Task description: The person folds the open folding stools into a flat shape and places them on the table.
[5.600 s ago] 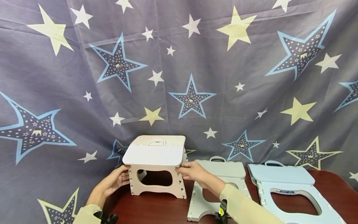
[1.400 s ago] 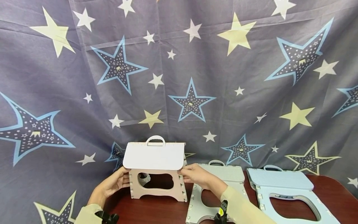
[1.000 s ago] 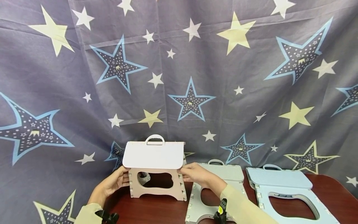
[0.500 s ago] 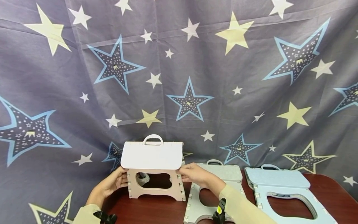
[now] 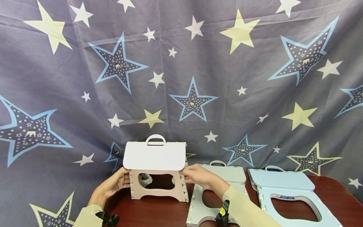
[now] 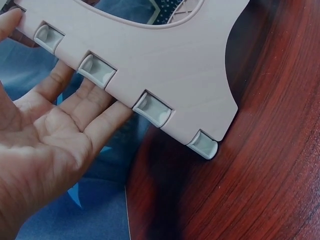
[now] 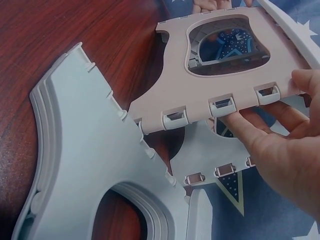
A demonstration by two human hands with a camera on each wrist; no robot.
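Note:
A pale pink folding step stool (image 5: 154, 156) stands on the table, its seat half tilted toward me and its carry handle (image 5: 155, 137) sticking up at the fold. My left hand (image 5: 115, 182) holds its left side just under the seat; in the left wrist view the left fingers (image 6: 107, 117) reach behind the leg panel's hinged edge. On the opposite side my right hand (image 5: 199, 176) grips the stool, thumb on the front of the panel and fingers behind, as the right wrist view shows. The rear seat half is hidden in the head view.
Right of the pink stool, a grey-green folding stool (image 5: 195, 201) lies folded flat, partly behind my right forearm. A light blue folded stool (image 5: 283, 180) lies farther right. The dark red wooden table (image 5: 153, 214) ends at a starry curtain (image 5: 181, 63).
Since the oldest frame, the seat has folded upward at its middle: the handle has risen and the rear half has dropped from sight. Over the last second the hands and stool hardly move.

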